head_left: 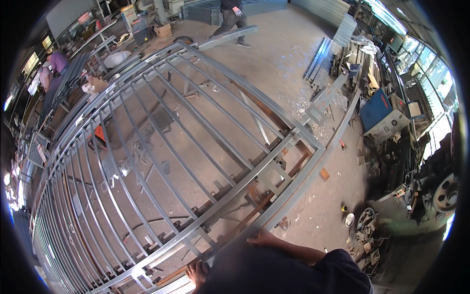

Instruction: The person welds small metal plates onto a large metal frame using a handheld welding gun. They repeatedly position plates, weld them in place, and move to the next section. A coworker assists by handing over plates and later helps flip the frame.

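A large grey metal gate frame (273, 206) with many parallel bars (188, 128) lies in front of me, reaching from my body toward the far left. My left hand (197, 272) has its fingers curled over the frame's near edge rail, a ring on one finger. Farther right along that same rail, my right hand (263, 238) grips the edge, its fingertips partly hidden. My dark sleeve and torso cover part of the rail between and below the hands. A rectangular metal piece (281, 183) sits inside the near rail.
A blue and grey machine (382, 115) stands at the right. Metal scraps (364, 235) and a large toothed wheel (445, 193) lie nearer on that side. Blue-grey tubes (318, 59) rest on the floor beyond. One person (231, 19) walks at the back; others (58, 62) are far left.
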`<state>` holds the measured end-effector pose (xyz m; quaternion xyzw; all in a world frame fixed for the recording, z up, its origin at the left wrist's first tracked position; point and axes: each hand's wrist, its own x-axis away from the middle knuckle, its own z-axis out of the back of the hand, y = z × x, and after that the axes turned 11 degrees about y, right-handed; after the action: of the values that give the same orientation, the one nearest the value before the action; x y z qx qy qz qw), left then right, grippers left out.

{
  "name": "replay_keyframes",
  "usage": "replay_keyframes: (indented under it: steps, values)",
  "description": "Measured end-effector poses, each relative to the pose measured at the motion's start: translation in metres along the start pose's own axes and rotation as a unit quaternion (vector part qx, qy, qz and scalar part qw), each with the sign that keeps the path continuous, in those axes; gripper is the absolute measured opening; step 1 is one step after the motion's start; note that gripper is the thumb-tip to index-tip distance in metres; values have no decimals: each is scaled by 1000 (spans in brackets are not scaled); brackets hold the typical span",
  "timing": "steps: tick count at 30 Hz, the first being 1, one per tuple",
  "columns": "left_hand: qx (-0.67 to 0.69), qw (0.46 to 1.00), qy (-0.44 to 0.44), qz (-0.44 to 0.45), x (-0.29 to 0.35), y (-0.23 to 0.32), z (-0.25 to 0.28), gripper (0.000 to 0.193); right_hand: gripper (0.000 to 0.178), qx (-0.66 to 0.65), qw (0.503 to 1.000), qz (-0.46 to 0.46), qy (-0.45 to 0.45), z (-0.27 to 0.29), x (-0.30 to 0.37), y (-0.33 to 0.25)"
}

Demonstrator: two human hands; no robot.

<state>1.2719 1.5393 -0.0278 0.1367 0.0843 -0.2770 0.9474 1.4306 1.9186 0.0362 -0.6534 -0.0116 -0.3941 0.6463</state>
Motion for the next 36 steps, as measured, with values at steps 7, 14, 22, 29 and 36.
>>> replay_keyframes:
  steps: [7, 14, 22, 29, 36]
  values:
    - [22, 999, 36, -14, -4, 5, 0, 29, 35, 48, 998, -35, -10, -2, -10, 27]
    - [14, 998, 50, -25, -11, 14, 13, 27, 32, 63, 995, -72, -24, -2, -18, 36]
    - [-5, 1000, -7, 2, -13, 15, 22, 29, 27, 54, 996, -63, -15, 0, -5, -4]
    - [24, 997, -69, 40, -14, 17, 25, 42, 28, 20, 998, -64, -12, -1, -13, 23]
    - [24, 999, -25, -3, -12, 13, 16, 40, 26, -34, 998, -54, 10, -2, -10, 17]
